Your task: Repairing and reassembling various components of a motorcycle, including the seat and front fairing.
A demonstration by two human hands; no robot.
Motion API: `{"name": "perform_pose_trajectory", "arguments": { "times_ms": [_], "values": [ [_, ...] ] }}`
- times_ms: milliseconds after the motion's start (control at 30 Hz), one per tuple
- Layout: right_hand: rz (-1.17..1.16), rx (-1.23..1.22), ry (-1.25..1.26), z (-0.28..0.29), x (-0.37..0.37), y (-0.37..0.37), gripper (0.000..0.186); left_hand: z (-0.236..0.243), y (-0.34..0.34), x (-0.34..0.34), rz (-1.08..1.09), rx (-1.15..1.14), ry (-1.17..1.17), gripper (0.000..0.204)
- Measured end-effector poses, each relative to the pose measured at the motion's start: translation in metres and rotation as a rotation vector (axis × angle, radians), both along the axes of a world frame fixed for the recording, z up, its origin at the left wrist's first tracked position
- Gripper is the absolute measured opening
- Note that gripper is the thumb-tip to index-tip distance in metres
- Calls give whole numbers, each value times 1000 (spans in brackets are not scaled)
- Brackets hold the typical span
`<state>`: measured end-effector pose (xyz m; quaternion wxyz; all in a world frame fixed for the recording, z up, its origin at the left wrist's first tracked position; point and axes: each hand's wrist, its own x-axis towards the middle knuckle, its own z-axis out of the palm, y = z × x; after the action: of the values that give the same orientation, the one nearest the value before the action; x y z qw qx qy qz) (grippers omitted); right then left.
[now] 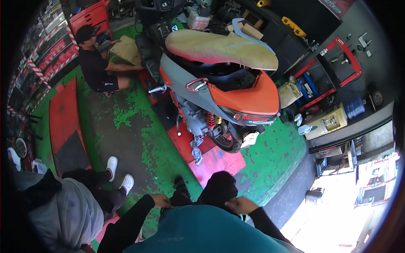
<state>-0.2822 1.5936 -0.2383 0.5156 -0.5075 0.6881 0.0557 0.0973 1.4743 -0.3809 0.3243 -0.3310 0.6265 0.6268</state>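
My left hand (161, 201) curls in at the hem of my teal shirt (198, 230), beside my dark trousers. On the other side, my right hand (241, 205) has its fingers bent together at the same hem, near my raised knee. What either hand pinches is too small to make out. Ahead of me stands an orange and grey scooter (249, 95), apart from both hands. Its worn yellow-pink seat (219, 47) is tilted up, baring the space below. A bluish rag (196, 149) hangs by its engine.
A crouching person (97, 59) at the scooter's far left holds a brown board (126, 49). Close on my left is another person in a grey top (67, 215) and white clogs (126, 183). A red ramp (65, 122) lies left; a red frame (344, 63) stands right.
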Motion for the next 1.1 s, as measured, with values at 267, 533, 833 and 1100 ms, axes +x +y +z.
{"name": "perform_pose_trajectory", "arguments": {
  "times_ms": [267, 533, 833, 1100],
  "values": [
    [60, -1251, 321, 134, -38, -165, 16, 40, -94, -55, 519, -259, 435, 49],
    [43, -1379, 468, 121, -75, -293, 28, 146, -160, -83, 801, -235, 689, 53],
    [76, -1252, 692, 64, -127, -350, 42, 177, -221, -113, 812, -292, 872, 45],
    [307, -1072, 679, 72, -133, -394, 37, 197, -296, -283, 375, -1190, 1193, 45]
  ]
}}
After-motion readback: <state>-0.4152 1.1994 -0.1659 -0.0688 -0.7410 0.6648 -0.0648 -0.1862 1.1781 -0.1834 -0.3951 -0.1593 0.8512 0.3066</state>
